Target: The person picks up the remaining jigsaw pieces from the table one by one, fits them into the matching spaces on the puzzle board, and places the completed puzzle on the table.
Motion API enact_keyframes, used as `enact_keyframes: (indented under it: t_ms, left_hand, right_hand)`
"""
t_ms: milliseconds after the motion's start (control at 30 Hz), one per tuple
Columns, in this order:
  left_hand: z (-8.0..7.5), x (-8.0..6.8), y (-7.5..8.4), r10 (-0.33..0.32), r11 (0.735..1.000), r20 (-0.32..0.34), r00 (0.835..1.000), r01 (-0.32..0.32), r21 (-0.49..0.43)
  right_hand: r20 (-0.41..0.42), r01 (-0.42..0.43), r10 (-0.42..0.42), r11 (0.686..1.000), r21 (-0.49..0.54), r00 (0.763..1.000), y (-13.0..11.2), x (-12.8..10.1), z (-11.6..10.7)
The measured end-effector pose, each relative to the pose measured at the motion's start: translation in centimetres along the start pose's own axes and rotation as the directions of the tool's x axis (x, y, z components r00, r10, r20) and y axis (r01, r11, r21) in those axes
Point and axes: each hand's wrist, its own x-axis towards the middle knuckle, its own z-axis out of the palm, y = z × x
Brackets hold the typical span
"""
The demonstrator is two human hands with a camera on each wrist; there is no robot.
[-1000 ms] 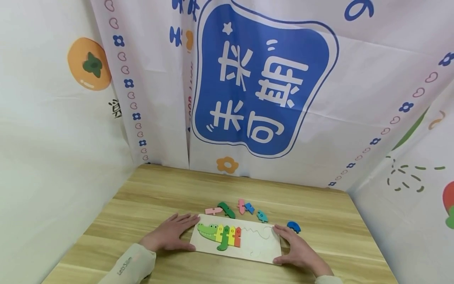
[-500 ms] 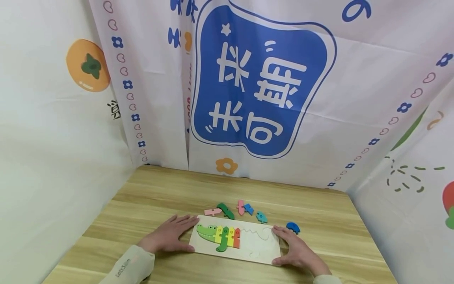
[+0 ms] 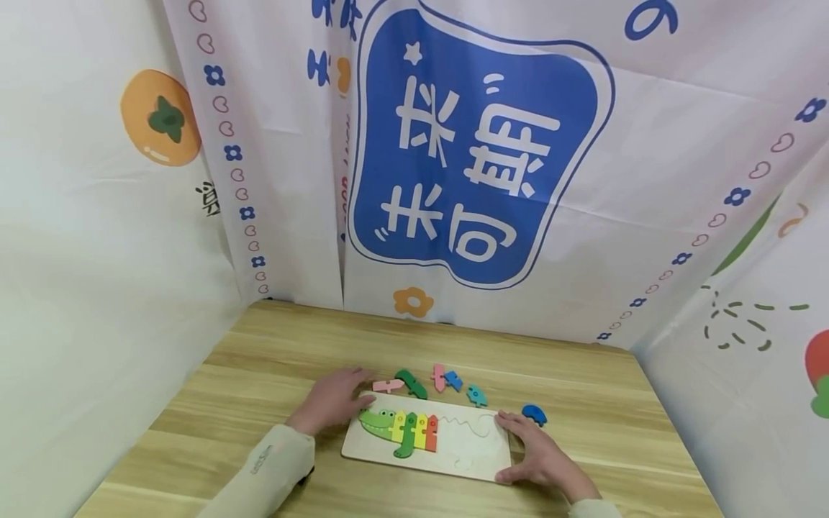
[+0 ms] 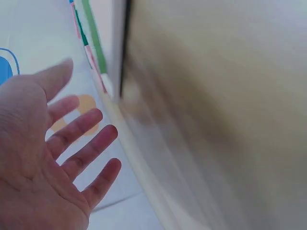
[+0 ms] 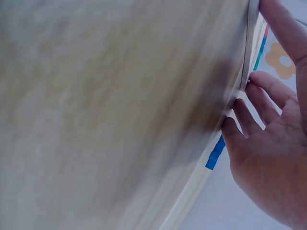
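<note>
A pale wooden puzzle board (image 3: 469,450) lies near the table's front edge. Set into its left half are a green crocodile head (image 3: 378,422) and several coloured body pieces (image 3: 417,430). My left hand (image 3: 333,399) hovers over the board's far left corner, fingers straight and spread, its tips close to a loose pink piece (image 3: 388,385). In the left wrist view the left hand (image 4: 72,129) is open and holds nothing. My right hand (image 3: 534,453) rests flat against the board's right edge. The right wrist view shows the right hand's fingertips (image 5: 240,112) touching that edge.
Loose pieces lie behind the board: dark green (image 3: 413,383), pink (image 3: 440,375), blue (image 3: 455,380), teal (image 3: 478,395), and a blue one (image 3: 535,414) by my right fingers. The wooden table (image 3: 272,352) is enclosed by printed cloth walls (image 3: 479,158) on three sides.
My left hand has left the board's left edge and moved away from me and to the right, toward the loose pink piece. The right hand and the board stay put.
</note>
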Motion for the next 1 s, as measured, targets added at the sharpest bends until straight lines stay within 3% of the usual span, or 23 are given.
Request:
enact_keyframes:
  t_ms: [200,400,533,767,833,900,1000]
  left_hand:
    - [0.8,2.5,0.7,-0.004,0.996,0.035,0.999,0.007,-0.091]
    - [1.7,3.9,0.6,0.078,0.997,0.003,0.997,-0.078,-0.015]
    - [2.0,4.5,0.7,0.102,0.995,-0.003,0.995,-0.102,0.023]
    - [1.9,4.4,1.0,0.138,0.989,-0.02,0.99,-0.136,0.057]
    - [1.8,4.2,1.0,0.117,0.993,-0.023,0.993,-0.116,0.023]
    - [1.7,4.0,0.9,0.071,0.995,-0.024,0.997,-0.073,-0.067]
    - [1.4,3.8,0.7,-0.003,0.963,-0.012,1.0,-0.001,-0.268]
  right_hand:
    - [0.006,-0.001,0.001,1.0,0.018,1.0,0.0,-0.1,0.1]
    - [0.003,-0.013,0.013,1.0,0.02,1.0,0.0,0.0,0.1]
    - [0.002,-0.012,0.012,1.0,0.023,1.0,0.1,0.0,0.1]
    - [0.019,0.004,-0.005,0.999,0.033,1.0,0.5,0.1,0.0]
    - [0.024,-0.002,0.001,0.999,0.043,1.0,0.5,0.2,0.0]
    - [0.029,-0.005,0.004,0.999,0.051,1.0,0.7,0.2,0.1]
    - [0.028,-0.001,-0.001,0.998,0.055,1.0,0.8,0.2,0.2]
